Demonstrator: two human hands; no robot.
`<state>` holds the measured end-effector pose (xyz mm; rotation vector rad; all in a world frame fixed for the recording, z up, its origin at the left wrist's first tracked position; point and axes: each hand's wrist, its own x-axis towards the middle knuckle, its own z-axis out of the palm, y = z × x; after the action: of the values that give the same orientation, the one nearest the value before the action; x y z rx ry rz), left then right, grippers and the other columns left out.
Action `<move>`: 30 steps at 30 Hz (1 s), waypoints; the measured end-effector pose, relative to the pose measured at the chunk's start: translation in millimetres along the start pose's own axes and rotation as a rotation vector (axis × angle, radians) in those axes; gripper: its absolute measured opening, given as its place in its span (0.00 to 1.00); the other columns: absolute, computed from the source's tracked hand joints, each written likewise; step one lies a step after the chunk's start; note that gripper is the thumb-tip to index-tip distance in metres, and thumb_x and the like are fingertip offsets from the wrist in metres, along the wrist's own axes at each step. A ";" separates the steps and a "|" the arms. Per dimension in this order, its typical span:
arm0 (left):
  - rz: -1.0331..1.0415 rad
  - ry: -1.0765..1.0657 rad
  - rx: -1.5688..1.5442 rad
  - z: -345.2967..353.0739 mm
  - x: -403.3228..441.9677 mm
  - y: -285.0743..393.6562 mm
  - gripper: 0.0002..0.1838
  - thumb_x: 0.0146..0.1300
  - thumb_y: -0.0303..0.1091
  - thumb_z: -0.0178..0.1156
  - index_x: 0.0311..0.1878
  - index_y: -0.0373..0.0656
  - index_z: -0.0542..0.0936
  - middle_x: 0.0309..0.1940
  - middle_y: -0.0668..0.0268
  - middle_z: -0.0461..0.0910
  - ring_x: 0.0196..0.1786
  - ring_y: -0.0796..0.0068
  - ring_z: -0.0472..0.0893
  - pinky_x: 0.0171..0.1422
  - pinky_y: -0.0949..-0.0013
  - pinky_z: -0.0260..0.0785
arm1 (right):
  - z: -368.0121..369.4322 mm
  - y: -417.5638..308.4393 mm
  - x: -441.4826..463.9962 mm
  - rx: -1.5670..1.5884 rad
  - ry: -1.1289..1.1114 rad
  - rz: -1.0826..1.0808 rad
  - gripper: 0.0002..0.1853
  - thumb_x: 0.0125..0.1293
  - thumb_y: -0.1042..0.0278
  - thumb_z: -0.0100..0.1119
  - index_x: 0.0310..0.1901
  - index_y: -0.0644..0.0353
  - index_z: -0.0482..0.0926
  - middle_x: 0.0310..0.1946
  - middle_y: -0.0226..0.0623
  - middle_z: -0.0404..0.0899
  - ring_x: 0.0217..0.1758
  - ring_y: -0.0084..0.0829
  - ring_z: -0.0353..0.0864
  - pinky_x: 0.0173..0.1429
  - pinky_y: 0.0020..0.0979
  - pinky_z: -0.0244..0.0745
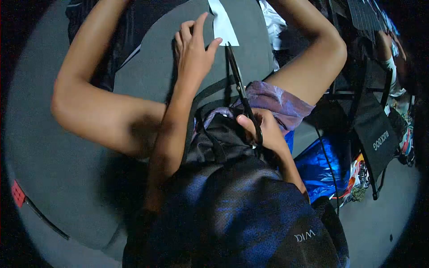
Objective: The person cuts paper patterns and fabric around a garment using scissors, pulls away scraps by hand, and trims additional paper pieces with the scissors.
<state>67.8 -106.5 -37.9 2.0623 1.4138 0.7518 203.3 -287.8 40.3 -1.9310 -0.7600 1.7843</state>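
A pair of black-handled scissors [242, 90] is in my right hand [267, 129], with my thumb and fingers about the handles. The blades look almost closed, and their tips point forward to the near end of a white strip [225, 29], which looks like paper or cloth. Whether the tips touch the strip, I cannot tell. Just left of the strip is my left hand [195, 52], holding nothing, its thumb held out toward the strip's edge and its fingers apart. The strip lies on a grey mat [156, 53] between my bent legs.
At the right stand a black folding chair [375, 129] and a shiny blue bag [319, 165]. Another person's arm [388, 58] shows at the far right. White crumpled material [273, 24] lies beyond my right knee. A red patch [17, 193] is at the lower left.
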 end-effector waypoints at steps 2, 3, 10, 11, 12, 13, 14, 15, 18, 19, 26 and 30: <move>0.011 -0.023 0.084 3.1 -2.6 1.2 0.34 0.55 0.37 0.68 0.66 0.54 0.67 0.54 0.58 0.66 0.55 0.52 0.67 0.59 0.53 0.62 | -1.2 2.6 -0.3 -0.031 0.004 0.006 0.24 0.61 0.46 0.65 0.26 0.65 0.78 0.18 0.25 0.71 0.23 0.17 0.65 0.27 0.26 0.61; 0.008 -0.020 0.086 2.9 -3.4 2.0 0.34 0.55 0.37 0.68 0.66 0.54 0.67 0.54 0.58 0.66 0.55 0.52 0.67 0.59 0.53 0.62 | -0.8 2.3 -0.6 -0.017 0.009 -0.007 0.24 0.61 0.46 0.65 0.26 0.65 0.78 0.18 0.25 0.71 0.23 0.17 0.65 0.27 0.26 0.61; -0.036 -0.120 0.014 -3.2 -5.1 5.1 0.30 0.56 0.40 0.67 0.64 0.57 0.72 0.58 0.59 0.65 0.59 0.51 0.65 0.63 0.51 0.59 | -1.6 12.4 2.7 -0.006 0.029 -0.044 0.25 0.62 0.46 0.65 0.26 0.65 0.77 0.18 0.24 0.70 0.23 0.17 0.65 0.26 0.26 0.61; -0.035 -0.121 0.012 -2.4 -4.2 5.7 0.30 0.56 0.40 0.67 0.64 0.57 0.72 0.58 0.59 0.65 0.59 0.51 0.65 0.63 0.51 0.59 | -1.9 12.4 2.3 0.002 0.025 -0.035 0.24 0.62 0.46 0.64 0.26 0.65 0.77 0.17 0.24 0.69 0.23 0.17 0.65 0.26 0.26 0.61; 0.034 -0.085 0.078 -1.7 -2.6 5.7 0.29 0.57 0.41 0.66 0.63 0.59 0.73 0.61 0.59 0.64 0.62 0.50 0.63 0.65 0.49 0.57 | -1.9 12.2 1.9 0.010 0.021 -0.026 0.24 0.62 0.46 0.64 0.25 0.65 0.77 0.17 0.24 0.69 0.23 0.17 0.65 0.26 0.26 0.61; 0.102 -0.050 0.145 -1.4 -1.2 5.1 0.27 0.58 0.43 0.65 0.62 0.60 0.74 0.63 0.59 0.62 0.64 0.49 0.61 0.66 0.48 0.55 | -1.5 12.0 1.6 0.019 0.014 -0.017 0.24 0.62 0.46 0.64 0.25 0.64 0.77 0.17 0.24 0.69 0.23 0.17 0.65 0.26 0.26 0.61; 0.169 -0.015 0.213 -1.2 -0.4 4.0 0.26 0.59 0.44 0.65 0.62 0.61 0.75 0.66 0.59 0.61 0.67 0.48 0.59 0.67 0.46 0.53 | -1.1 12.0 1.2 0.019 0.013 -0.016 0.24 0.62 0.46 0.64 0.25 0.64 0.77 0.17 0.24 0.69 0.23 0.17 0.65 0.26 0.26 0.61; 0.167 -0.015 0.214 0.0 0.0 1.9 0.26 0.59 0.44 0.65 0.62 0.61 0.75 0.66 0.59 0.61 0.67 0.48 0.59 0.67 0.46 0.53 | -1.2 11.7 0.9 0.008 0.005 -0.025 0.23 0.63 0.48 0.63 0.26 0.64 0.77 0.17 0.25 0.69 0.21 0.17 0.66 0.25 0.25 0.60; 0.134 -0.057 0.232 5.4 3.0 -5.8 0.23 0.63 0.49 0.59 0.62 0.69 0.74 0.71 0.60 0.56 0.74 0.50 0.49 0.71 0.42 0.46 | -2.0 10.2 1.4 -0.012 -0.006 -0.048 0.20 0.66 0.50 0.60 0.27 0.62 0.76 0.16 0.25 0.71 0.18 0.17 0.68 0.22 0.23 0.58; 0.137 -0.055 0.230 6.8 3.6 -7.7 0.23 0.63 0.49 0.59 0.62 0.69 0.74 0.71 0.60 0.56 0.74 0.50 0.49 0.71 0.42 0.46 | -1.5 10.9 1.8 -0.022 -0.001 -0.050 0.20 0.66 0.51 0.60 0.27 0.61 0.76 0.16 0.25 0.71 0.18 0.17 0.68 0.22 0.22 0.58; 0.081 -0.027 0.190 8.8 14.3 -14.4 0.23 0.62 0.50 0.60 0.62 0.68 0.75 0.72 0.60 0.55 0.74 0.49 0.50 0.72 0.43 0.44 | 3.2 11.4 5.4 -0.011 0.047 -0.035 0.25 0.62 0.47 0.65 0.23 0.64 0.77 0.15 0.25 0.67 0.21 0.17 0.65 0.25 0.27 0.60; 0.137 0.006 0.193 14.5 28.8 -19.2 0.25 0.60 0.53 0.61 0.63 0.68 0.74 0.72 0.60 0.56 0.74 0.49 0.50 0.72 0.43 0.43 | 2.1 14.5 7.6 -0.050 0.014 -0.047 0.19 0.66 0.52 0.61 0.26 0.61 0.76 0.16 0.23 0.70 0.19 0.16 0.67 0.23 0.22 0.57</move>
<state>74.0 -74.9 -57.1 2.3257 1.4069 0.6993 203.2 -294.3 25.1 -1.9389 -0.8458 1.7376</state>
